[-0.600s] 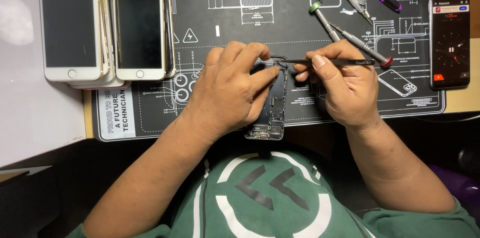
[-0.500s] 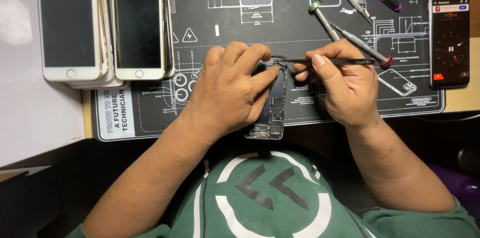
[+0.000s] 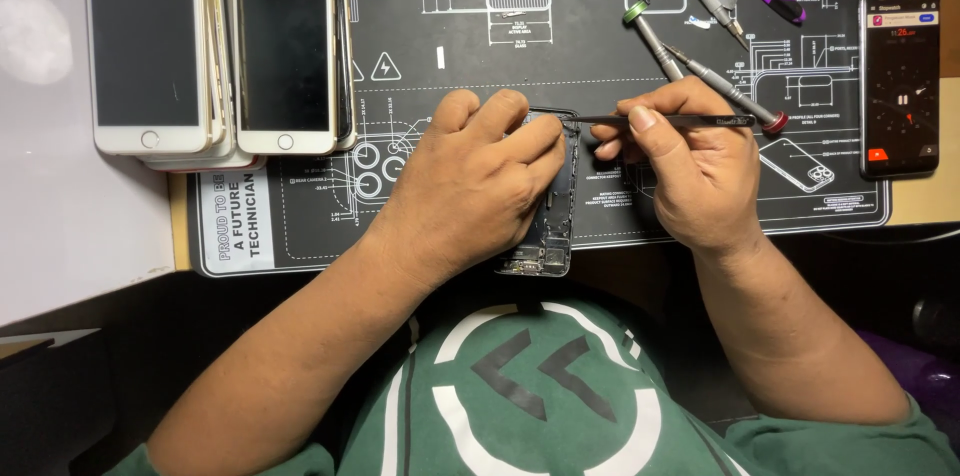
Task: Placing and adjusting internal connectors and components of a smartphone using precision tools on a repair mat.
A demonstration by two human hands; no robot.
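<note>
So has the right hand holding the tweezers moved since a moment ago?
No. The right hand sits at the same spot on the black repair mat, tweezers at the opened phone.

I'm looking at a phone repair bench: a black printed repair mat covers the table, white phones are stacked at its far corner, and precision screwdrivers lie beside a timer phone
</note>
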